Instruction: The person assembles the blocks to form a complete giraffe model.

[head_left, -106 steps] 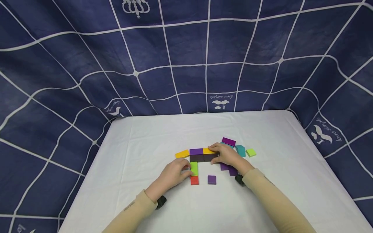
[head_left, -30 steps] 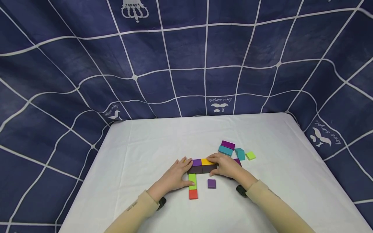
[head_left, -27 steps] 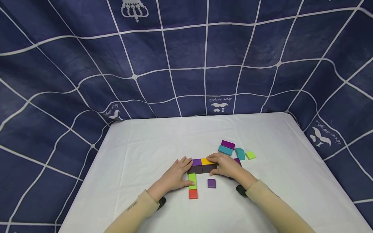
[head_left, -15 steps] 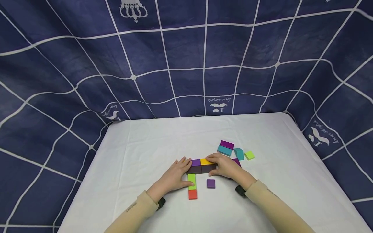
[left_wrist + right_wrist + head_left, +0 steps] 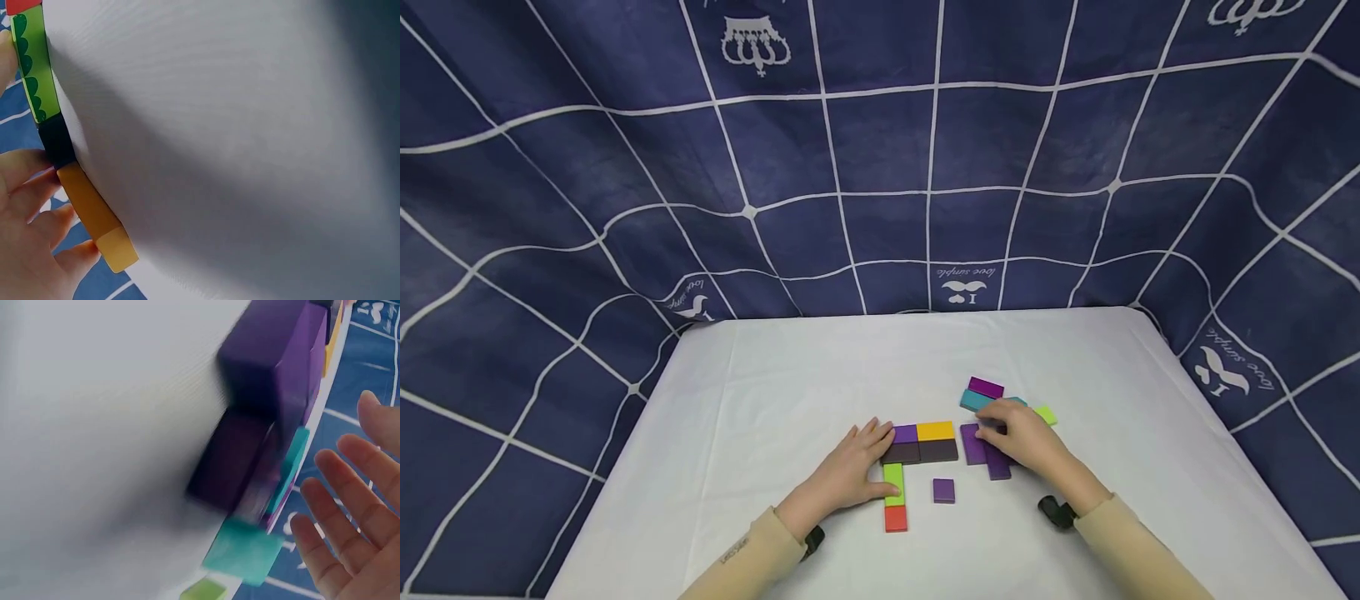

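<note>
My left hand lies spread at the left end of a row of two dark blocks. Its thumb reaches onto a lime-green block, which has a red block at its near end. Behind the dark pair are a violet block and a yellow block. In the left wrist view, the fingertips touch an orange block along its far side. My right hand hovers at the purple blocks; the right wrist view shows its fingers extended, holding nothing.
A small purple block lies alone in front of the row. Behind the right hand sit a magenta block, a teal block and a lime-green piece. A white cloth covers the table; a blue checked curtain encloses it.
My right hand has let go of the row's right end and moved right to the purple blocks, uncovering them. The left hand, moved up from the green block earlier, has since stayed.
</note>
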`<state>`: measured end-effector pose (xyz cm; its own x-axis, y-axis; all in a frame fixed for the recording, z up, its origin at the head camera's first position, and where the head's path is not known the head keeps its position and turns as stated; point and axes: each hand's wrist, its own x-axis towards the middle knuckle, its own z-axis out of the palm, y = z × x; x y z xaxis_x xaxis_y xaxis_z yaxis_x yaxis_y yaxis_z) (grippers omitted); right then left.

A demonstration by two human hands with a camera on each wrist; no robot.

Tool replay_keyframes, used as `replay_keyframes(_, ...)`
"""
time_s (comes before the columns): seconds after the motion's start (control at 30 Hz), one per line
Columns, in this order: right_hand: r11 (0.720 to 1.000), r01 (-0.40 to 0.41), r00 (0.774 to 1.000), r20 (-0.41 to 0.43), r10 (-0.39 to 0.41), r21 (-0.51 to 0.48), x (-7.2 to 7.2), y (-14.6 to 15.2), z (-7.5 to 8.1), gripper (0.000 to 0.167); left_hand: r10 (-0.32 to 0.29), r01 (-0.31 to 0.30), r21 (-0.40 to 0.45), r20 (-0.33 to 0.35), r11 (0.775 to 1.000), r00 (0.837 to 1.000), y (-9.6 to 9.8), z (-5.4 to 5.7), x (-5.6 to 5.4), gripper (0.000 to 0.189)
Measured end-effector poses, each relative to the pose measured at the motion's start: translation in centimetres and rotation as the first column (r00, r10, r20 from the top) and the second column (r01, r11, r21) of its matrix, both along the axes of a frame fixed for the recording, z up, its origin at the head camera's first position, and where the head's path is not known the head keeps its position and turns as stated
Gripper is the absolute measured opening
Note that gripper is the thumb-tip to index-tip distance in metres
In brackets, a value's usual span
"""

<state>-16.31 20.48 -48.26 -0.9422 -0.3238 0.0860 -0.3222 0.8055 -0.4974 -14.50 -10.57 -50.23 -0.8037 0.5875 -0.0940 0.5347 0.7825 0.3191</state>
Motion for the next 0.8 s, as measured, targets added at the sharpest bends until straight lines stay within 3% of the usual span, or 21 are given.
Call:
replay_keyframes(0.3,0.992,-0.098,0.995,0.014,0.097,0.081,1.0,0.3,-1.2,0.056,-0.004,0.004,0.014,-0.006,1.0,1.0,0.0,0.2,0.0,0.09)
replay_keyframes(0.53,0.984,-0.12,0.993,-0.003,0.122,0.132,0.7,-1.0,-0.9,0.056,-0.001,0.001,0.019,-0.001,1.0,1.0,-0.2,0.5,-0.1,0.09)
replay_keyframes(0.67,0.982,-0.132,0.991,-0.011,0.135,0.136,1.9,-0.7,-1.1,0.055,0.002,-0.002,0.02,0.015,1.0,1.0,-0.2,0.4,-0.1,0.09)
replay_keyframes(0.8,0.969,-0.181,0.977,-0.078,0.196,0.167,3.6,-0.4,-1.2,0.054,-0.003,0.002,0.02,0.012,1.0,1.0,-0.1,0.2,-0.1,0.09)
